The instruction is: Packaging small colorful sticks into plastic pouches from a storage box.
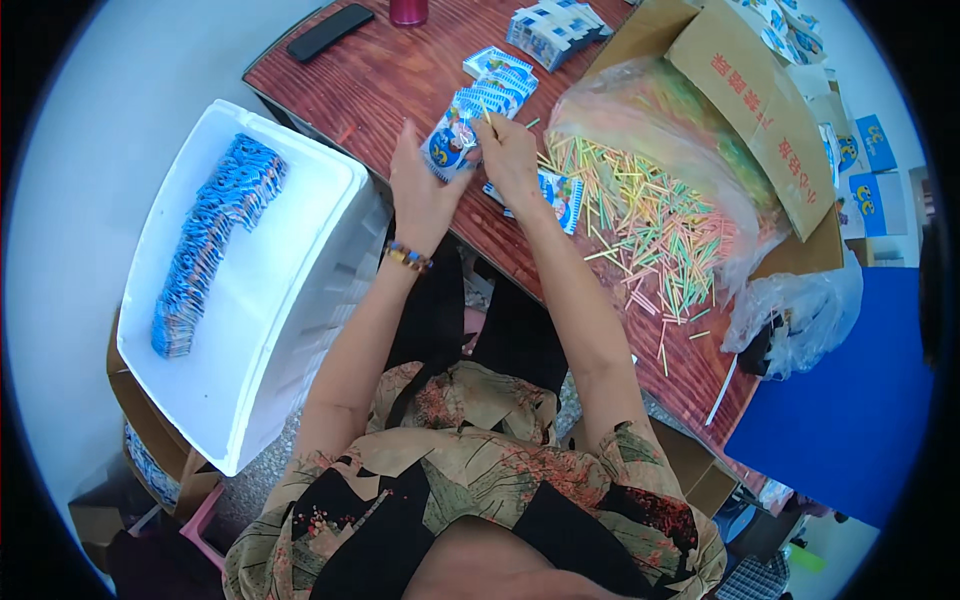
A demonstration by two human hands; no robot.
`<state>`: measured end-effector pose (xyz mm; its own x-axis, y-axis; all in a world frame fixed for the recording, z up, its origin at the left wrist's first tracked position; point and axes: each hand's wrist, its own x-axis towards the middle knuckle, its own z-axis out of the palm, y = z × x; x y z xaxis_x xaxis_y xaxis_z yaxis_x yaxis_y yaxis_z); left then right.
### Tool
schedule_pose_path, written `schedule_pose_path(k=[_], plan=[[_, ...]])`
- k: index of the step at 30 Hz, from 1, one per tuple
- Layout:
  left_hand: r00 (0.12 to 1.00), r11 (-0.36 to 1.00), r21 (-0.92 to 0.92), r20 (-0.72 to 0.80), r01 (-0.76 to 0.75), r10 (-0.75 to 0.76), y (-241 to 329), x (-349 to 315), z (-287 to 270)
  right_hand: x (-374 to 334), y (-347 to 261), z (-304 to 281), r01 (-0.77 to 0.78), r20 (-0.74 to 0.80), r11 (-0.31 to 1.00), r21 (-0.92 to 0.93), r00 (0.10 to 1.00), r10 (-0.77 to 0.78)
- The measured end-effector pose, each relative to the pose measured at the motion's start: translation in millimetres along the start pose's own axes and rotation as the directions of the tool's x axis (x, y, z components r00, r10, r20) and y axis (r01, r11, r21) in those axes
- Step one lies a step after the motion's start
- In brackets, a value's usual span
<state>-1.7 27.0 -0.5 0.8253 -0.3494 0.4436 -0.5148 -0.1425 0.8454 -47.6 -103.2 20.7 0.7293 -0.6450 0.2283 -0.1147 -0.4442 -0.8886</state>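
Note:
My left hand [425, 195] is closed round the edge of a blue-and-white packet [449, 145] with a cartoon print, held over the near edge of the table. My right hand [512, 165] pinches a thin pale-yellow stick [486, 113] at the packet's upper right. What the lower right fingers touch is hidden. Behind the held packet, a row of overlapping similar packets [505, 85] lies on the wood. More packets [560, 197] lie partly under my right wrist. Close to my right hand, a heap of short pastel sticks [655, 215] in pink, green and yellow spills from a clear plastic bag [640, 100].
A white foam box [270, 340] at the left holds a long row of upright blue packets [215, 240]. The open cardboard box [760, 120] stands at the right of the red-brown table [400, 75]. Farther back are a black phone [331, 32], a pink-red cup [408, 10] and a packet stack [555, 32].

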Motion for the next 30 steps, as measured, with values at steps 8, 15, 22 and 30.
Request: schedule_pose_path(k=[8,15,22,30], plan=[[0.988,0.881,0.455,0.134,-0.128,0.074,-15,24,29,-58,-20,-83,0.089,-0.058,0.890,-0.448,0.990,-0.128],[0.993,0.871,0.485,0.115,-0.074,0.020,3,32,43,-85,39,-166,-0.036,-0.093,0.912,-0.408,0.996,-0.002],[0.989,0.863,0.488,0.126,-0.133,0.081,-7,32,49,-47,-20,-130,0.225,0.116,0.405,-0.886,0.954,-0.278],[0.988,0.943,0.318,0.145,-0.101,0.057,-6,30,44,131,27,-52,0.307,0.080,0.891,-0.335,0.951,-0.298]])
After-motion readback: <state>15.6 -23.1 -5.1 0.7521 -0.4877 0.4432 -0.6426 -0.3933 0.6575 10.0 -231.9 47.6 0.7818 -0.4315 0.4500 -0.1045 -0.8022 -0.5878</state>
